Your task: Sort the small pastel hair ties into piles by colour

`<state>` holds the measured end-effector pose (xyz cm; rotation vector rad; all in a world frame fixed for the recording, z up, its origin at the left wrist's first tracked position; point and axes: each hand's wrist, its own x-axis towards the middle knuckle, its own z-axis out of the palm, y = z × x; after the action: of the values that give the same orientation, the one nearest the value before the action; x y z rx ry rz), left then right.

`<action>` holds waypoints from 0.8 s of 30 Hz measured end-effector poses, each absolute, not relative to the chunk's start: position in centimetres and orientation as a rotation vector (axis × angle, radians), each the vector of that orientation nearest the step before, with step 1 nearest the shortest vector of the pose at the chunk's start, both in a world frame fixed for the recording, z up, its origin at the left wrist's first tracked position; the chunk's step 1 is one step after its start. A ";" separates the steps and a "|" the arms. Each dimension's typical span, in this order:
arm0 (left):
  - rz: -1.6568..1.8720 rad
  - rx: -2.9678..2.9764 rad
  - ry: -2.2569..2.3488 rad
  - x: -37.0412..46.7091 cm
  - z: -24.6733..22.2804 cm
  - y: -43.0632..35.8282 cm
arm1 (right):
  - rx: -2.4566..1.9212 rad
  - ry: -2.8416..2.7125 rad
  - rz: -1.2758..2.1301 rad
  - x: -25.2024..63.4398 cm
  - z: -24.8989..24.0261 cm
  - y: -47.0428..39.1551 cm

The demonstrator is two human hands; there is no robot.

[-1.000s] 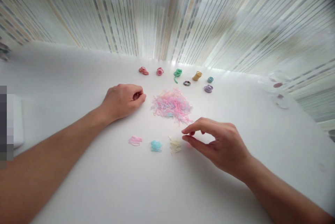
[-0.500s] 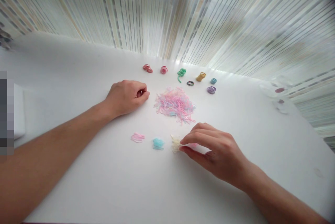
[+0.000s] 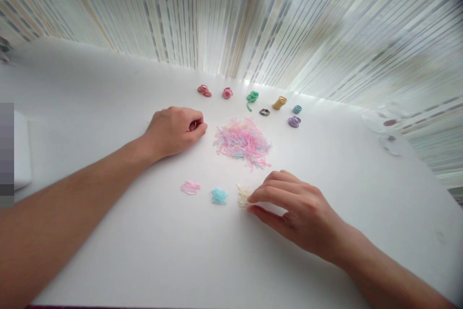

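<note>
My left hand [image 3: 176,128] rests on the white table in a loose fist, left of a tangled pile of thin pastel bands [image 3: 244,141], mostly pink with some lilac and blue. Nothing shows in its curled fingers. My right hand [image 3: 294,203] pinches the right edge of a small heap of cream bands [image 3: 243,196], thumb and fingertips close together at the table top. Left of that heap lie a small blue heap of bands [image 3: 219,196] and a few pink bands [image 3: 190,187]. The right fingers hide part of the cream heap.
Along the back lie a red coil [image 3: 204,90], pink coil [image 3: 227,93], green coil [image 3: 252,98], yellow coil [image 3: 279,102], blue coil [image 3: 297,109], purple coil [image 3: 294,121] and multicoloured ring [image 3: 265,112]. A striped curtain [image 3: 231,20] hangs behind. Clear objects [image 3: 387,128] stand at right.
My right hand stays at the cream heap, its thumb slightly lower. A bit of pink seen behind its fingers before is now out of sight. My left hand holds its place.
</note>
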<state>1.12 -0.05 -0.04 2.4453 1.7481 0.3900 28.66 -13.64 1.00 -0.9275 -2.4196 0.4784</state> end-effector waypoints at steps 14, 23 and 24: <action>0.393 2.452 1.734 1.1 -0.1 0.0 | -1.007 -2.226 0.444 28.9 1.9 -13.3; 0.408 2.436 1.708 0.9 0.0 0.0 | -1.426 -1.768 0.172 31.5 0.7 -10.5; 0.404 2.436 1.709 0.9 0.0 0.0 | -1.458 -1.719 0.168 32.0 0.5 -9.9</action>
<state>0.91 -0.02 0.00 2.4357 1.7090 0.4042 31.98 -9.94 0.54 -1.4584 -1.7194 0.1678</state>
